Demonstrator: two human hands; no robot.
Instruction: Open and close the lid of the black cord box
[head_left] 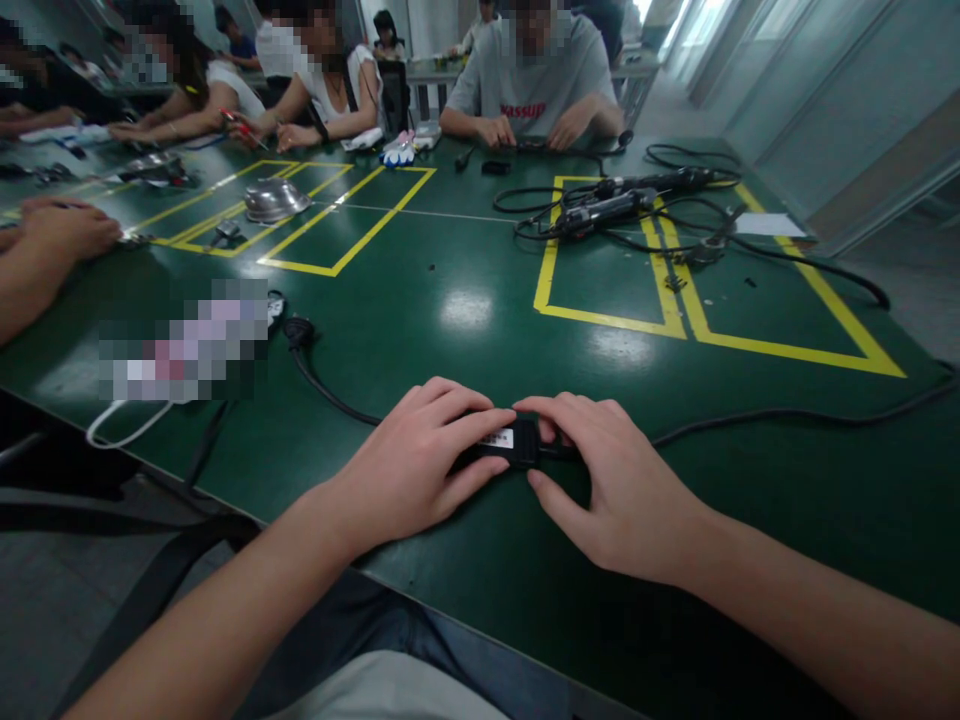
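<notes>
Black plastic: the small black box [516, 441] with a white label on its top lies flat on the green worktop [450, 330], close to the near edge, pinned between your two hands.
Left hand: your left hand [416, 462] lies over the left end of the box, fingers stretched along it and closed lightly on its side, palm low on the worktop.
Right hand: your right hand [611, 485] meets it from the other side; index and thumb are closed on the right end of the box, where a cord leaves it.
Cords: one black cord [787, 415] runs right from the box across the worktop; another black cord [330, 390] curves away on the left to a plug [298, 330] lying beside a blurred patch.
Step in hand: you appear to be steadying the box with both hands at its two ends, most likely working on the joint where the cord enters; nothing is lifted, and you have no tool in either hand.
Next move: it likely calls for a firm hold with the left hand while the right pulls or pushes straight along the cord line, without twisting the box.
Around: electric screwdrivers [607, 208] with coiled leads lie well apart inside a yellow taped frame [611, 320]; a metal bowl [274, 199] sits far left; other people sit along the far side.
</notes>
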